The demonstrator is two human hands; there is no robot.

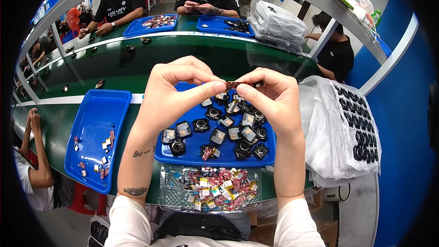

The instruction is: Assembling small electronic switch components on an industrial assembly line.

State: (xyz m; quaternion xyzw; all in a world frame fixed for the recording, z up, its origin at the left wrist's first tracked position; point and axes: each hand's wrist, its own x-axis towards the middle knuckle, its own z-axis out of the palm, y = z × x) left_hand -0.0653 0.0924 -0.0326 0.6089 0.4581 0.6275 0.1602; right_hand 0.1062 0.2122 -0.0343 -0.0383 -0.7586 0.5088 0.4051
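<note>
Above the blue tray (192, 157) I pinch a small reddish circuit board (234, 84) between both hands. My left hand (185, 82) closes thumb and forefinger on its left end. At the other end, my right hand (270, 98) grips it in the same way, and a small dark piece (259, 84) shows by those fingers. Several black smartwatch cases (200, 125) lie loose in the tray below, some with grey-silver squares facing up. Nearer to me, a clear plastic tray (170, 196) holds a heap of red circuit boards with white and yellow battery-like pieces.
To the left lies a blue tray (93, 128) with scattered small parts. A stack of white sheets (320, 142) holding black parts stands at right. Beyond runs a green conveyor (192, 55) with several watch parts; co-workers sit across it. A metal frame (393, 66) arches overhead.
</note>
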